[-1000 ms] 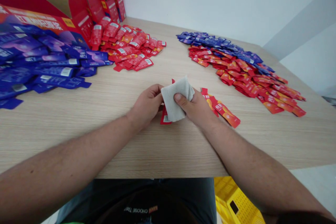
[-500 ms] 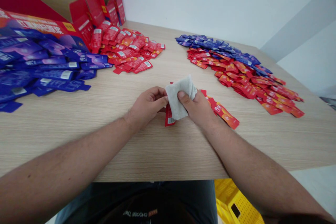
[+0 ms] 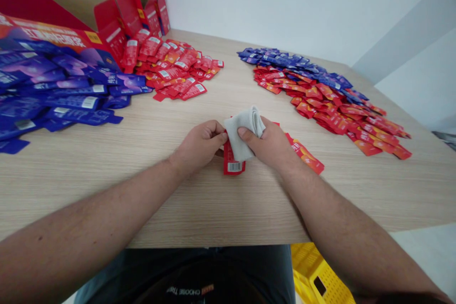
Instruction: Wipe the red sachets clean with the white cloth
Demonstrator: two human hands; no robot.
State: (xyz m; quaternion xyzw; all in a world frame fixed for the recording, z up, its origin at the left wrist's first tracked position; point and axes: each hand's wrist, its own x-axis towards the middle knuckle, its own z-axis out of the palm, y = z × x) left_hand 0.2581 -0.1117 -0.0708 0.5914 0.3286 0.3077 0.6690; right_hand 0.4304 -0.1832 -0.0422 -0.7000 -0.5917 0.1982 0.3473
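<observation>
Between my hands is a red sachet [image 3: 234, 167] with a barcode at its lower end. My left hand [image 3: 203, 142] pinches the sachet's left edge between thumb and fingers. A folded pale grey cloth [image 3: 238, 128] lies across the sachet's front, hiding most of it. My right hand [image 3: 265, 142] is closed on this cloth, thumb on top; its other fingers are hidden behind. Just beyond my right hand, red-orange sachets [image 3: 308, 154] lie on the table, partly covered by the hand.
Blue sachets [image 3: 67, 88] and red sachets [image 3: 178, 64] are heaped at left, before red cartons [image 3: 110, 23]. At right stretches a row of red-orange sachets [image 3: 320, 99] with blue sachets [image 3: 292, 62] behind. A yellow plastic crate [image 3: 326, 275] stands below the table's front edge [image 3: 213, 245].
The cloth has turned in my right hand, so its rolled folds now show at the top right. More of the sachet's barcode end is uncovered. My left hand keeps its pinch.
</observation>
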